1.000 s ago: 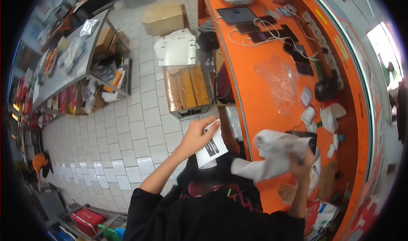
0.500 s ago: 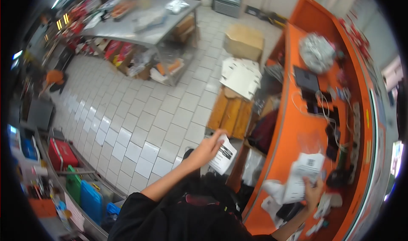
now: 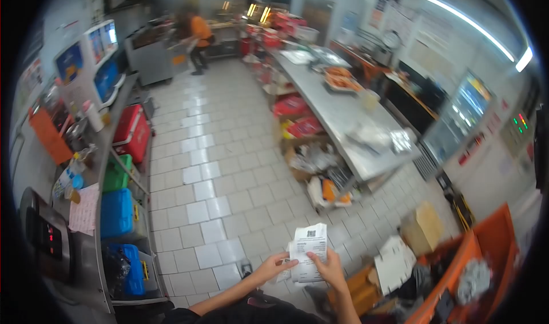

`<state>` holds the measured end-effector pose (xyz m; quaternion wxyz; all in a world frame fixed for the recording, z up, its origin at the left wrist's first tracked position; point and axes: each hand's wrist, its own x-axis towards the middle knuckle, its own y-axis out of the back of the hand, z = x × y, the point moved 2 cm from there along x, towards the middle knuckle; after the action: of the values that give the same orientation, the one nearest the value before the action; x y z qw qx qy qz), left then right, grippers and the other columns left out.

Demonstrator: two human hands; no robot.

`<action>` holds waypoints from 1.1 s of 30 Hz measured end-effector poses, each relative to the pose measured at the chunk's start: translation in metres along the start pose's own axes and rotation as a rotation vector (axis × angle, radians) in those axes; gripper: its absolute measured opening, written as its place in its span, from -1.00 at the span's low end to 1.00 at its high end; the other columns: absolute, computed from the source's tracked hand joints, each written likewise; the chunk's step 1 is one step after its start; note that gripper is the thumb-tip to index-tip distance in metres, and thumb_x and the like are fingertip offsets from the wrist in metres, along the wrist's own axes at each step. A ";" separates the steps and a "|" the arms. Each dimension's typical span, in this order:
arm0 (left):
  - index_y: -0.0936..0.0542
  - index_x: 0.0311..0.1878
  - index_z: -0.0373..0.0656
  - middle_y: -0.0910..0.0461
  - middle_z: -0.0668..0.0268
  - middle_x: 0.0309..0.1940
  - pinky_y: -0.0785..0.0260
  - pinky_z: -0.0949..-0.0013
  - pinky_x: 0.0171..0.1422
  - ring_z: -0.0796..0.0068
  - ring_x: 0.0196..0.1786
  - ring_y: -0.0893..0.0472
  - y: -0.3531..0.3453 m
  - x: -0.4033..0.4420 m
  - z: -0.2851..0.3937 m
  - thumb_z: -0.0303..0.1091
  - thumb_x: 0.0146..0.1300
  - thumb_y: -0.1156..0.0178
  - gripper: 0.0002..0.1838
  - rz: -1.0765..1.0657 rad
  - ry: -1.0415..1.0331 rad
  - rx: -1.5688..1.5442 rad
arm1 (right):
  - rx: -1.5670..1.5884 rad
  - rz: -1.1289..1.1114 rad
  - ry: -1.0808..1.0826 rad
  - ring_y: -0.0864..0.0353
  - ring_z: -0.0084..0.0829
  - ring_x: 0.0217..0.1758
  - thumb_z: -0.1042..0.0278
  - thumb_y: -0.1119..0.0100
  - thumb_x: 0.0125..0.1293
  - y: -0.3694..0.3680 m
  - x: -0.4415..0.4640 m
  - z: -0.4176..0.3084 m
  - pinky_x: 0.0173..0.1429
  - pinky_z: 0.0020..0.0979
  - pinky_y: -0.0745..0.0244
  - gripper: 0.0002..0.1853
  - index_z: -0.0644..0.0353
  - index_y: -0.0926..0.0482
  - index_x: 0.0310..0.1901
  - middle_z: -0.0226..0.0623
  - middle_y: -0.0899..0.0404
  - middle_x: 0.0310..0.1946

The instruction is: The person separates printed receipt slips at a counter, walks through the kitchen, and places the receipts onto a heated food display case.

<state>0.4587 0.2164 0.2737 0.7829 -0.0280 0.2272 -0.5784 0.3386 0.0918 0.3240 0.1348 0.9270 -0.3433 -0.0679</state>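
Observation:
Two printed paper receipts are held together in front of my body, low in the middle of the head view. The longer receipt (image 3: 309,245) has a square code near its top edge and lines of small print. My right hand (image 3: 330,269) pinches its right side, thumb on the front. At the left edge my left hand (image 3: 275,268) grips a second receipt (image 3: 284,275), which is partly covered by the longer one. The left fingertips touch the longer sheet too. Print on the second slip is too small to read.
A steel table (image 3: 366,152) with trays and bags stands ahead on the right. Plastic bins, including a blue bin (image 3: 116,212), sit under the left counter. The orange counter (image 3: 497,238) and a cardboard box (image 3: 423,228) are at lower right. A person in orange (image 3: 200,35) stands far back.
My view has swung left, from the orange counter to the aisle. The right hand has brought the longer receipt off the counter area to meet the left hand's receipt.

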 end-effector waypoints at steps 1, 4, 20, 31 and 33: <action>-0.46 0.06 -0.29 -0.50 0.23 -0.03 -0.30 0.47 0.03 0.52 -0.07 -0.49 0.024 0.002 0.012 -0.17 0.24 -0.11 -0.57 0.061 0.002 0.120 | 0.013 -0.039 0.013 -0.60 -0.42 -0.31 0.36 -0.18 0.16 -0.023 0.028 -0.004 -0.21 -0.44 -0.46 -0.74 0.40 -0.53 -0.22 -0.10 -0.62 -0.36; -0.56 -0.12 -0.32 -0.57 0.25 -0.21 -0.32 0.51 -0.11 0.57 -0.21 -0.50 0.100 0.014 0.044 -0.26 0.21 -0.15 -0.70 0.403 -0.270 0.192 | 0.011 -0.148 0.065 -0.58 -0.42 -0.22 0.31 -0.16 0.19 -0.095 0.104 -0.019 -0.13 -0.44 -0.43 -0.66 0.40 -0.44 -0.10 -0.07 -0.58 -0.28; -0.59 -0.16 -0.22 -0.57 0.01 -0.31 -0.27 0.36 0.07 0.27 -0.14 -0.54 0.448 0.233 0.244 -0.13 0.34 0.16 -0.60 0.763 -0.493 0.248 | 0.180 -0.187 0.105 -0.51 -0.54 -0.14 0.46 -0.19 0.16 -0.190 0.515 -0.035 -0.06 -0.54 -0.40 -0.69 0.41 -0.45 -0.08 -0.21 -0.55 -0.18; -0.53 -0.04 -0.17 -0.50 0.09 -0.07 -0.23 0.27 0.16 0.22 -0.03 -0.48 0.643 0.333 0.384 -0.10 0.38 0.27 -0.56 0.432 -0.246 0.760 | -0.873 -1.481 0.757 -0.56 -0.15 -0.21 0.48 0.03 0.13 -0.373 0.705 -0.136 -0.15 -0.24 -0.46 -0.69 0.02 -0.44 -0.05 -0.19 -0.55 -0.23; -0.46 0.06 -0.21 -0.51 0.20 -0.06 -0.14 0.37 0.25 0.36 0.02 -0.41 0.647 0.346 0.417 -0.05 0.40 0.39 -0.47 0.108 0.021 0.597 | -0.965 -1.493 0.805 -0.56 -0.13 -0.22 0.50 0.02 0.10 -0.393 0.763 -0.155 -0.17 -0.23 -0.47 -0.70 0.04 -0.43 -0.09 -0.16 -0.55 -0.24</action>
<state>1.2775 0.0207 0.3367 0.7836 0.2216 0.0565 -0.5776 1.1916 -0.0898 0.3299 0.5294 0.7051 0.4689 0.0527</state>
